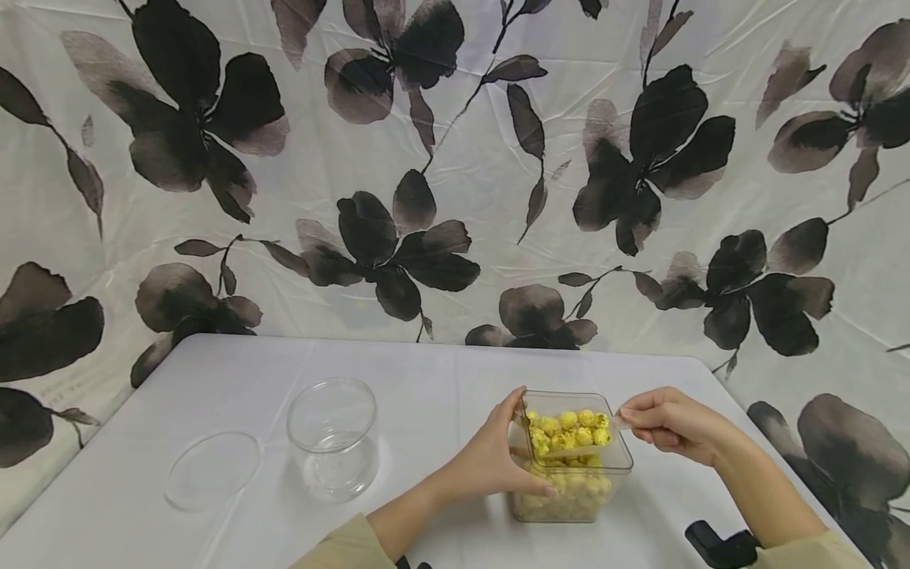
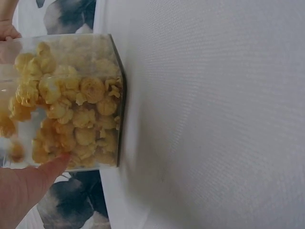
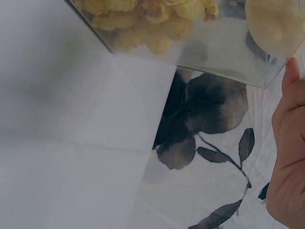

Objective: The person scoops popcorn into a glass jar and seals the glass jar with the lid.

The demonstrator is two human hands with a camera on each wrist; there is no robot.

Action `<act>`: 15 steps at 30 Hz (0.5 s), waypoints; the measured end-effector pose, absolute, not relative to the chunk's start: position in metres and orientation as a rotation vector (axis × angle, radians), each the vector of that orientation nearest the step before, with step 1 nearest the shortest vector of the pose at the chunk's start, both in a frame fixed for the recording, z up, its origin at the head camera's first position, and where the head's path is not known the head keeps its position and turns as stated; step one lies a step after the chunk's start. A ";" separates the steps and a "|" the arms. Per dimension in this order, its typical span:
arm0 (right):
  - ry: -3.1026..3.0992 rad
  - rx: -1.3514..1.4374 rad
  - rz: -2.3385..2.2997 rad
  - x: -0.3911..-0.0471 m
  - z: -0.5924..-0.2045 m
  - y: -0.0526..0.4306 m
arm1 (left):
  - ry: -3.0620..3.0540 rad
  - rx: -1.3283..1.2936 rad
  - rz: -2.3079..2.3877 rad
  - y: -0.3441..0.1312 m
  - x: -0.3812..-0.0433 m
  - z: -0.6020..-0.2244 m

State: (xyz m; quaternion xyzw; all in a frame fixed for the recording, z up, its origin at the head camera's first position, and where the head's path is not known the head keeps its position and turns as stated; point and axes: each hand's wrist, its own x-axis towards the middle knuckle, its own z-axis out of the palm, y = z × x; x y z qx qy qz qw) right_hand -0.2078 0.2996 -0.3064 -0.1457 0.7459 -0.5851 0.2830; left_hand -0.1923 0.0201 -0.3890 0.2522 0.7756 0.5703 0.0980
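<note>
A clear square container holding yellow popcorn stands upright on the table, right of its middle. My left hand grips it from the left side, the thumb pressed on the front wall. At the right rim, my right hand pinches the handle of a pale translucent scoop. The scoop's rounded end lies inside the container among the popcorn, partly hidden. In the left wrist view, popcorn shows through the wall beside my left thumb. The right wrist view shows the scoop's rounded end behind the clear wall.
A round clear jar, with no lid on it, stands left of the container. Farther left a clear round lid lies flat on the white table. A black object is by my right forearm. Floral cloth hangs behind.
</note>
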 end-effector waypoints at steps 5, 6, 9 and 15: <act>1.951 -0.402 -1.593 -0.206 -0.307 0.300 | 2.339 0.751 1.647 0.020 -0.192 -0.388; 1.946 -0.408 -1.594 -0.206 -0.307 0.299 | 2.345 0.751 1.643 0.020 -0.192 -0.388; 1.950 -0.426 -1.588 -0.205 -0.308 0.296 | 2.350 0.749 1.645 0.020 -0.192 -0.388; 1.950 -0.427 -1.590 -0.204 -0.308 0.295 | 2.319 0.747 1.674 0.020 -0.191 -0.387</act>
